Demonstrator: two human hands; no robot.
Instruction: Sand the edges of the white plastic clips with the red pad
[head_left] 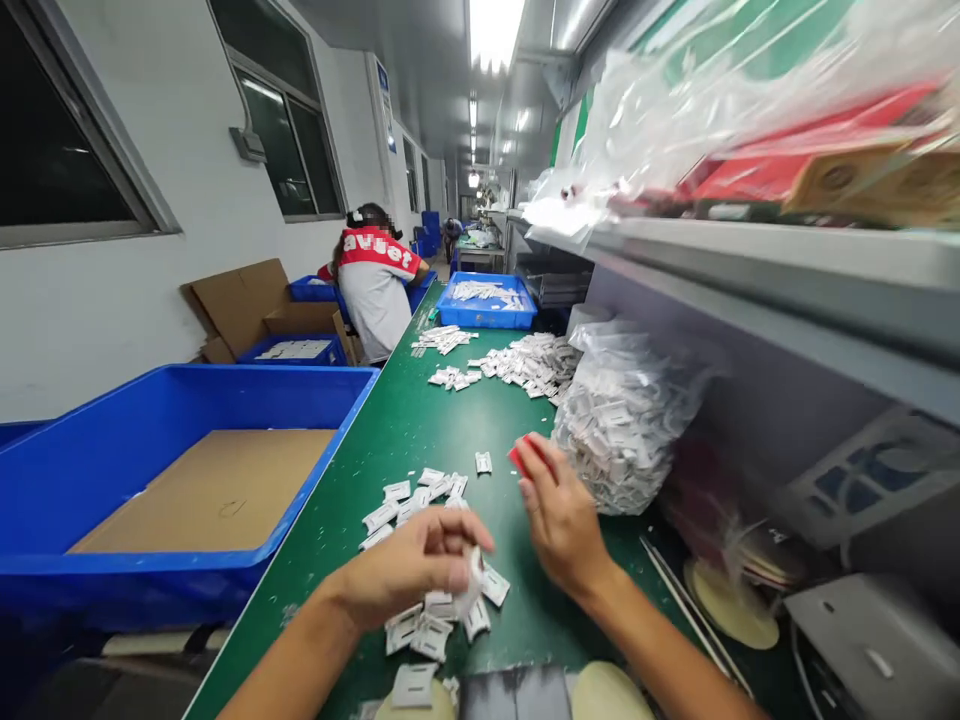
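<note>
My left hand point(416, 562) is closed on a small white plastic part point(472, 585), slightly blurred, above a loose spread of similar white parts point(431, 635) on the green table point(360, 440). To its right, my right hand point(559, 515) has its fingers wrapped round a red piece point(531, 452), which shows past the fingertips. One white part point(483, 463) lies alone between the spread and the right hand. Just beyond the right hand stands a clear plastic bag point(626, 420) filled with white parts.
Left of the table is a large blue bin point(187, 385) with cardboard inside. Farther along are heaps of white parts point(532, 365) and a blue tray point(487, 318). A person point(375, 290) leans at the table's left edge. A loaded shelf point(750, 255) overhangs the right side.
</note>
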